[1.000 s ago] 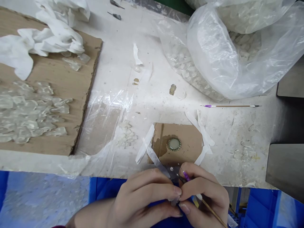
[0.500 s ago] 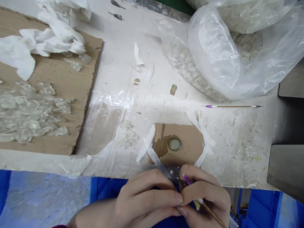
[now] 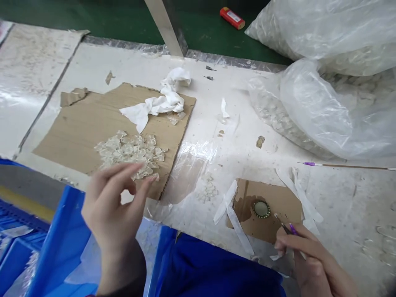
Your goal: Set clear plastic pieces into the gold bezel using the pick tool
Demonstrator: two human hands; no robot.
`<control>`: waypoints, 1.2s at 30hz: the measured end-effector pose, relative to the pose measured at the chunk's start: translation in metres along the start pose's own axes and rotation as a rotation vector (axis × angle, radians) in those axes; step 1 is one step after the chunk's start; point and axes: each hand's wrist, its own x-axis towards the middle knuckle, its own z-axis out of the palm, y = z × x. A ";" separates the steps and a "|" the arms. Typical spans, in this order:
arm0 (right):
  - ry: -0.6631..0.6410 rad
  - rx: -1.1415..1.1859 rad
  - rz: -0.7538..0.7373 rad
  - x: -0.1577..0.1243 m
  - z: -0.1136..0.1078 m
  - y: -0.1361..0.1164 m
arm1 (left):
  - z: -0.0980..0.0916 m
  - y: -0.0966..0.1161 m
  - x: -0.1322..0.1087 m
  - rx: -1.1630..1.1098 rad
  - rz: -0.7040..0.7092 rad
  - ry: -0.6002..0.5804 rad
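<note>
Left hand point(image 3: 113, 206) is held near clear, glossy, irregular pieces point(image 3: 128, 148) heaped on cardboard point(image 3: 71, 136), thumb and forefinger parted, nothing seen pinched | purple-and-dark-tipped tool point(image 3: 285, 228) is gripped in right hand point(image 3: 306, 247) | pale disc point(image 3: 261, 209), green-toothed, is laid on brown pad point(image 3: 289, 200)

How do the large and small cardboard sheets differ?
The large cardboard bears a heap of clear pieces; the small cardboard bears a round cap. The small cardboard has a dark patch beside the cap; the large cardboard shows none. Both are brown, lying on the table.
</note>
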 end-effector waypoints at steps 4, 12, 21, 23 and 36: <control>0.110 0.133 0.062 0.014 0.017 -0.012 | 0.017 0.022 -0.009 -0.144 0.053 -0.130; 0.102 -0.187 0.062 0.011 0.016 -0.003 | 0.016 0.026 -0.010 -0.195 0.102 -0.513; 0.068 -0.450 -0.223 0.019 0.025 -0.001 | 0.017 0.009 -0.023 -0.216 0.113 -0.600; 0.018 -0.479 -0.267 0.023 0.026 -0.004 | 0.016 0.008 -0.024 -0.218 0.095 -0.560; -0.030 -0.450 -0.303 0.025 0.022 0.000 | 0.021 0.020 -0.025 -0.179 0.084 -0.538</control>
